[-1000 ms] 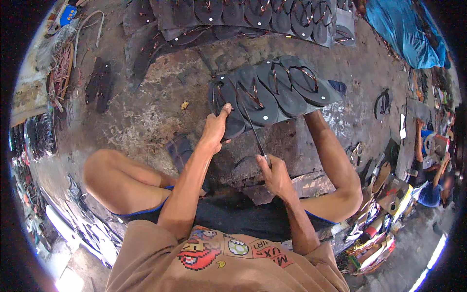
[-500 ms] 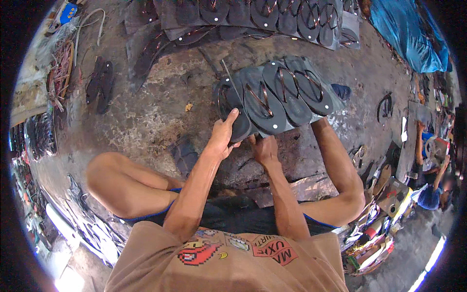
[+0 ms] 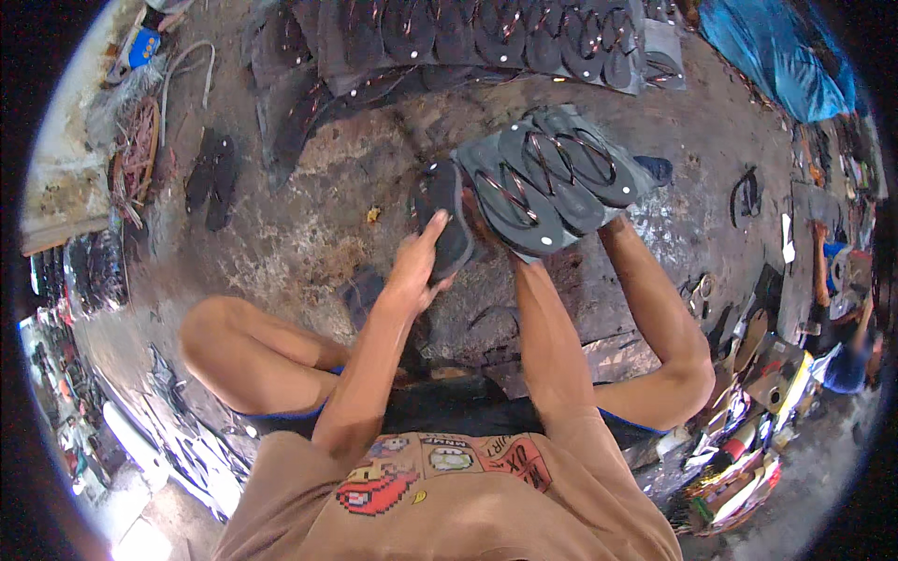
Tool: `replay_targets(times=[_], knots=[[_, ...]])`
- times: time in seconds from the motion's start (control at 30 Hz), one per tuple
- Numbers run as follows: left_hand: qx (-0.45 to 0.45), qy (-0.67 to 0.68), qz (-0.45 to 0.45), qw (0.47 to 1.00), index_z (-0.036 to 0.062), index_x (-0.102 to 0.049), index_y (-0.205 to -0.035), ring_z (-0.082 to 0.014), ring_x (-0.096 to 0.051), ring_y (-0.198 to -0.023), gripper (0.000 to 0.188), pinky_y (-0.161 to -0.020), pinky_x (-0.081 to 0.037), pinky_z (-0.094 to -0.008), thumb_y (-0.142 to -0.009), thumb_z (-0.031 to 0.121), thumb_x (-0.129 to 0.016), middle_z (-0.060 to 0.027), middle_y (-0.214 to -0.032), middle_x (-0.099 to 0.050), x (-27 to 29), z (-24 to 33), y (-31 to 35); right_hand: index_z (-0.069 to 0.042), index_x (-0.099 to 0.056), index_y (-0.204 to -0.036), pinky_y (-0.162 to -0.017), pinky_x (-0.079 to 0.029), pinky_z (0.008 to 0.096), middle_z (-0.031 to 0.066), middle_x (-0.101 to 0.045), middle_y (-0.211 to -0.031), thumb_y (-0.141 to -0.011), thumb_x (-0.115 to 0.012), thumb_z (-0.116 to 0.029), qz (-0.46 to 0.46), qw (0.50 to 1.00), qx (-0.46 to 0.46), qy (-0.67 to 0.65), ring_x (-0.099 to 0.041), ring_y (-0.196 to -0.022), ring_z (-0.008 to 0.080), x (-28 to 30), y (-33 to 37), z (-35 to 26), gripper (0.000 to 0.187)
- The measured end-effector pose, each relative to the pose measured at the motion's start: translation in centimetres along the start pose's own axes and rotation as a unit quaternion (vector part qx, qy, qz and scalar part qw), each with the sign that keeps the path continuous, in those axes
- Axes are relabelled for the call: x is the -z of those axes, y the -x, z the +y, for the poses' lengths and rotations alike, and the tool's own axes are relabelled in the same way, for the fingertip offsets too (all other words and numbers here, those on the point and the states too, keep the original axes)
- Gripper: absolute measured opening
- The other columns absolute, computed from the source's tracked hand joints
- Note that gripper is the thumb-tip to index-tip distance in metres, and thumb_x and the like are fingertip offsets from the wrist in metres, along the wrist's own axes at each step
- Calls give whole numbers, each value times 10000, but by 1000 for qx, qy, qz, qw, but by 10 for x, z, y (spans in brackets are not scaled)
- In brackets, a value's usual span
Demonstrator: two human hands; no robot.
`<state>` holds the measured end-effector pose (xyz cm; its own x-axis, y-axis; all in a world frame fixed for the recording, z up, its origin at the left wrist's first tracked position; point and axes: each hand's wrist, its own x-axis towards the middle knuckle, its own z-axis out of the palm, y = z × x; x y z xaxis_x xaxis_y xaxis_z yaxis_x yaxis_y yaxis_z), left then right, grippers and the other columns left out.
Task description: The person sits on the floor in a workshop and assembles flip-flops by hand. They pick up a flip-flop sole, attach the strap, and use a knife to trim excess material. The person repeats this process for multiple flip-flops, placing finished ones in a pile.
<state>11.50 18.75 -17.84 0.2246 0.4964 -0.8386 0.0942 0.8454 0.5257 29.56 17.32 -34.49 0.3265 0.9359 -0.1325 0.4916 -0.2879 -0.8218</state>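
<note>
Head view shows a single dark grey foam flip-flop with a thin glossy strap (image 3: 456, 245) just toward 12 o'clock from the middle, its near end held in the bare left hand (image 3: 416, 266), thumb on top and fingers curled under the edge. Toward 1 o'clock, a dark grey rubbery sheet (image 3: 643, 175) carries at least three matching strapped flip-flops (image 3: 531, 234) packed side by side, and a gap opens between these and the held one. The right forearm (image 3: 558, 337) rises from 5 o'clock and runs beneath the sheet, hiding most of the right hand, so I cannot tell whether that hand is wide, narrow or holding anything. Judging by the gap, the held piece seems parted from its neighbours, or nearly so, though blur hides whether any edge joins them; those on the sheet look not yet separated. Near the rim at 12 o'clock, a long row of dark flip-flops on grey sheeting (image 3: 486, 42) also appears undivided, while at 10 o'clock a dark pair of flip-flops (image 3: 210, 182) lies loose on the stained grey floor (image 3: 281, 220).
</note>
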Motion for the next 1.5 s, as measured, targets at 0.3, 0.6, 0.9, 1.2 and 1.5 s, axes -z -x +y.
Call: replay_targets(times=[0.3,0.6,0.9,1.2,1.5], knots=[[-294,-225,61,927,-19,-572,-1313,-165,-628,-1053,462,-951,-522,-347,-1001,279,-739,-81,-1143,-665,28,15,199,53,-687,-1212,-771,-541,346,96,-734,-928,-1048,-604,-507,-10,836,-142,-530,-682,-842,191,91,83,-220,590],[-305,-71,-83,946,-68,-568,-1343,-169,-713,-1001,501,-830,-604,-310,-968,191,-777,-93,-1118,-712,12,67,223,39,-654,-1292,-698,-492,305,23,-668,-856,-1011,-725,-268,99,939,91,-317,-565,-770,93,158,186,-273,422],[-164,-17,-200,966,-5,-639,-1275,-146,-702,-1024,416,-908,-577,-302,-982,251,-786,-62,-1154,-732,47,53,236,-15,-607,-1121,-654,-512,518,280,-655,-776,-1028,-592,-320,-96,987,-81,-102,-667,-753,526,158,378,-208,320],[-174,-140,-180,958,-4,-618,-1293,-141,-694,-1031,458,-918,-573,-311,-966,253,-810,-58,-1142,-730,41,58,237,-32,-580,-1065,-679,-476,567,284,-643,-785,-1047,-589,-440,-82,994,-54,-46,-636,-795,543,161,344,-198,408],[-189,-268,-150,933,-19,-608,-1318,-132,-675,-1057,492,-926,-558,-305,-962,251,-815,-60,-1181,-718,32,78,243,-14,-669,-1052,-769,-486,606,294,-684,-841,-1093,-502,-453,-228,973,25,-34,-652,-866,538,218,198,-258,472]])
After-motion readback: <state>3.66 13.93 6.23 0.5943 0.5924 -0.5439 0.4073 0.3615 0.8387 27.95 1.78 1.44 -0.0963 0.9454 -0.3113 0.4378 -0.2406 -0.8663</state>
